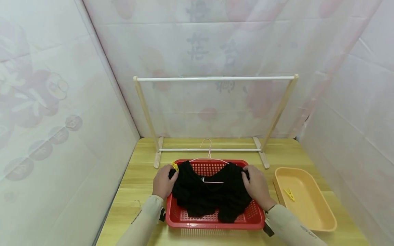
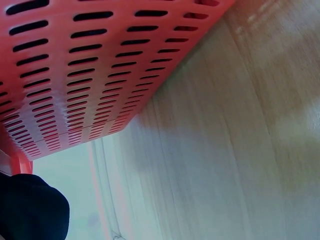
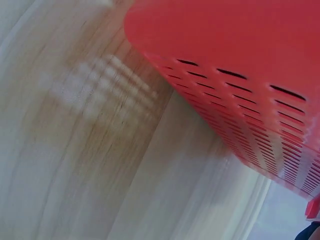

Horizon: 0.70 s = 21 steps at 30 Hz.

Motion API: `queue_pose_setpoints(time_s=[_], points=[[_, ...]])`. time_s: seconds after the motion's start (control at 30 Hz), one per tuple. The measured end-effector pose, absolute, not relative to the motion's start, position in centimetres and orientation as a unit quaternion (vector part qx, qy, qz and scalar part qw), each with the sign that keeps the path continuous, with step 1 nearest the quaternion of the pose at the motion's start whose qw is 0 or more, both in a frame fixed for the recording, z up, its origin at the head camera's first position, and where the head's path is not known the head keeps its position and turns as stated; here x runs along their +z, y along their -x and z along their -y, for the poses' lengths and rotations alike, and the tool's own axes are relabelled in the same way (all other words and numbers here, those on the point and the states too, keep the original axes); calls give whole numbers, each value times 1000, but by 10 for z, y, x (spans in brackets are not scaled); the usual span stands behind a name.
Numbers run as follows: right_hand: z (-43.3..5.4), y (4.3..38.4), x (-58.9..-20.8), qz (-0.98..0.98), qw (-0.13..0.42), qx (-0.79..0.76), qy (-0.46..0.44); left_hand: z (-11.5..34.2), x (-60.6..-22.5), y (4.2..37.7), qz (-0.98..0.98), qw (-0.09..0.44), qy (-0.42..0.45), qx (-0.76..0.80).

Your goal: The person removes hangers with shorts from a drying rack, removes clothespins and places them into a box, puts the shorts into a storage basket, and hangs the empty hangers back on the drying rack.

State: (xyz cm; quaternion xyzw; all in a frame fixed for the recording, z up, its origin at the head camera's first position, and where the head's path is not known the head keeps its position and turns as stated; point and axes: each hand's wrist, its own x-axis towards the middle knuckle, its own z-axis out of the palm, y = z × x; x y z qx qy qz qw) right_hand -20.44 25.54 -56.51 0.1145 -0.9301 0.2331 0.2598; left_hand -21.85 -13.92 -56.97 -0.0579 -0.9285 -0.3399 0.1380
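A black top [image 1: 212, 194] hangs on a thin pale pink hanger [image 1: 210, 155] and lies across the red basket [image 1: 215, 226]. My left hand [image 1: 163, 181] grips the cloth at its left shoulder, beside a yellow clothespin [image 1: 175, 166]. At the opposite shoulder, my right hand [image 1: 257, 186] pinches the fabric between thumb and fingers. The hanger's hook stands up past the basket's far rim, and its lower bar shows in the neckline. Both wrist views mostly show the slotted outer walls of the basket, with a bit of dark cloth [image 2: 32, 210] at the left view's corner.
Behind the basket stands a rack [image 1: 215, 79] with a white top bar and wooden legs. To the right is an orange-yellow tray [image 1: 320, 205] with another yellow clothespin [image 1: 289, 194] in it. Printed sheets enclose the wooden table [image 1: 135, 191] on three sides.
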Motion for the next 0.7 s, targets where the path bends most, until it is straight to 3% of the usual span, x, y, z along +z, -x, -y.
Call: queue_pose_setpoints(time_s=[0.7], points=[[-253,203,-563,922,271,256,-102,140,-572,220,926,140,55,-346]])
